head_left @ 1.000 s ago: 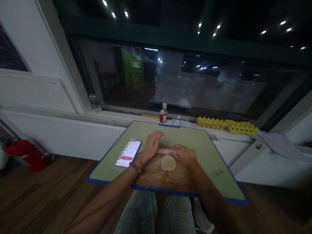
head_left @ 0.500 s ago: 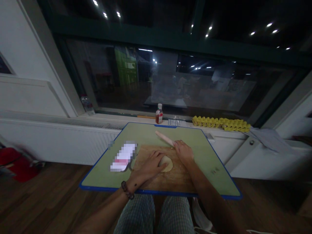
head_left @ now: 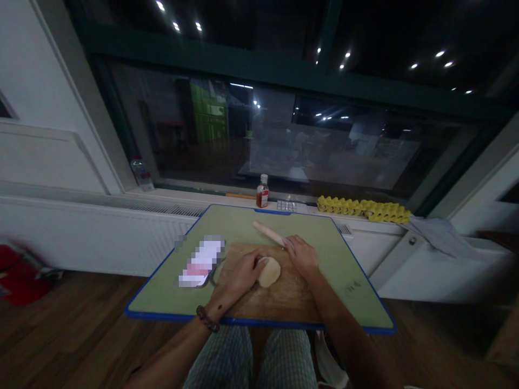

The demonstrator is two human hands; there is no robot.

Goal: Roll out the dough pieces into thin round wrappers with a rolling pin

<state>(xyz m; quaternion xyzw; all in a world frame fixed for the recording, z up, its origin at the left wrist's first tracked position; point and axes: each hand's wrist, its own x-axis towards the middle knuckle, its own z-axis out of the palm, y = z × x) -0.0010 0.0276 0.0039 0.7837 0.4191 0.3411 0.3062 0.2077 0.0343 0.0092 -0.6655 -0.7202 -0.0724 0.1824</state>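
Observation:
A flat round of pale dough [head_left: 270, 273] lies on the wooden cutting board [head_left: 279, 303]. My left hand [head_left: 246, 272] has its fingers closed over the dough's left edge, with the thumb side against it. My right hand [head_left: 300, 254] rests at the board's upper right, wrapped around the near end of a wooden rolling pin [head_left: 267, 232]. The pin points away to the upper left, past the board's far edge, and its gripped end is hidden under the fingers.
The board sits on a green folding table [head_left: 344, 270] with a blue rim. To the left lies a phone [head_left: 200, 262] with a lit, blurred screen. On the windowsill stand a small bottle [head_left: 262, 193], a yellow egg carton [head_left: 363, 209] and a plastic bottle [head_left: 141, 174].
My left hand has gone from lying with spread fingers beside the dough to closing on its edge. My right hand stays on the rolling pin. The view has shifted slightly.

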